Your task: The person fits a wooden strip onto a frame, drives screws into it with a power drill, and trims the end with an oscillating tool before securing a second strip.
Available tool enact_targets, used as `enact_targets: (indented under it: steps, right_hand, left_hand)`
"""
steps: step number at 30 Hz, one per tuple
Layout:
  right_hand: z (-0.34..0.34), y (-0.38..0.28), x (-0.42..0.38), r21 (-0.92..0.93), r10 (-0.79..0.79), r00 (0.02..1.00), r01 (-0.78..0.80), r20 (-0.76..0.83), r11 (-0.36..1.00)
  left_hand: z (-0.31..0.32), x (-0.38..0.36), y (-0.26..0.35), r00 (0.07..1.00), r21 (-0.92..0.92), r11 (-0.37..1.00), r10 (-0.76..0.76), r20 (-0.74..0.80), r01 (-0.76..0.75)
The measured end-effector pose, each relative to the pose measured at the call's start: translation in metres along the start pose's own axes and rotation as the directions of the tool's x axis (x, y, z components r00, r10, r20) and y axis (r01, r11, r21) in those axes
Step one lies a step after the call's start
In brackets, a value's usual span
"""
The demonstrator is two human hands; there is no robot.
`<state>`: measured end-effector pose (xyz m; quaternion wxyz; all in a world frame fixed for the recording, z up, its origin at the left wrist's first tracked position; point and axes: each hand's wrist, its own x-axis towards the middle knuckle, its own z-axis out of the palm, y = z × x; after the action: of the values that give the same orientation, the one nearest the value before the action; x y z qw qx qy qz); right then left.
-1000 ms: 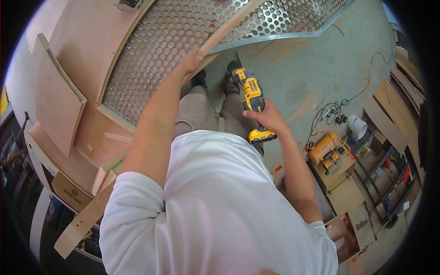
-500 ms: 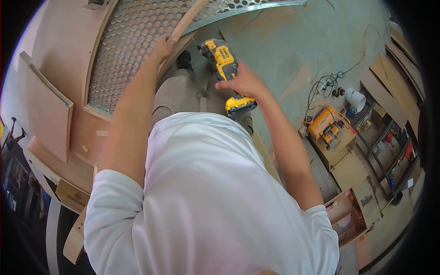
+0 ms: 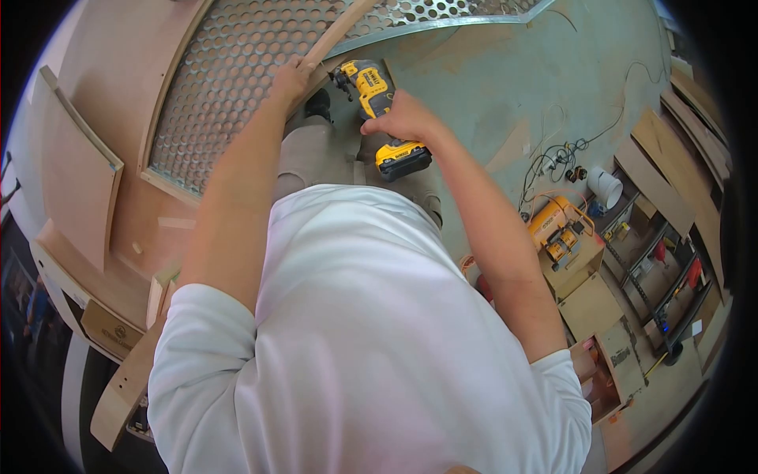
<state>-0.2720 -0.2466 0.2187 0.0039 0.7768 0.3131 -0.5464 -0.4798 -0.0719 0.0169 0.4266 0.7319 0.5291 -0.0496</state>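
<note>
My right hand (image 3: pixel 403 118) is wrapped round the body of a yellow and black cordless oscillating multi-tool (image 3: pixel 369 85). Its head points up and left, close to the wooden edge, while the battery hangs toward my lap. My left hand (image 3: pixel 293 79) grips the lower end of a narrow wooden strip (image 3: pixel 341 30), which slants up to the right across a perforated metal panel (image 3: pixel 237 75). The multi-tool's head is a short way right of my left fingers. A curved metal edging (image 3: pixel 442 21) runs along the panel's right side.
Curved plywood pieces (image 3: pixel 75 174) stand at the left. On the right are an orange air compressor (image 3: pixel 557 229) on a wooden box, a white bucket (image 3: pixel 605 188), tangled cords (image 3: pixel 559 156) on the floor, leaning boards (image 3: pixel 671 158) and a black rack (image 3: pixel 659 268).
The multi-tool in my right hand has moved left and slightly up, nearer my left hand. My left hand still grips the wooden strip. The whole view has shifted a little.
</note>
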Motion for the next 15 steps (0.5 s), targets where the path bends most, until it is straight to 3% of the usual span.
enact_targets:
  steps: [10,15]
  right_hand:
    - [-0.015,-0.010,-0.012,-0.051,0.042,0.995,-0.038,0.091,0.998]
    - [-0.013,-0.013,-0.012,-0.039,0.051,0.997,-0.048,0.054,0.998]
  left_hand:
    - [-0.002,-0.025,0.032,0.998,0.028,0.998,-0.051,-0.032,0.052]
    - [0.002,-0.023,0.023,0.999,0.007,0.999,-0.034,-0.036,0.035]
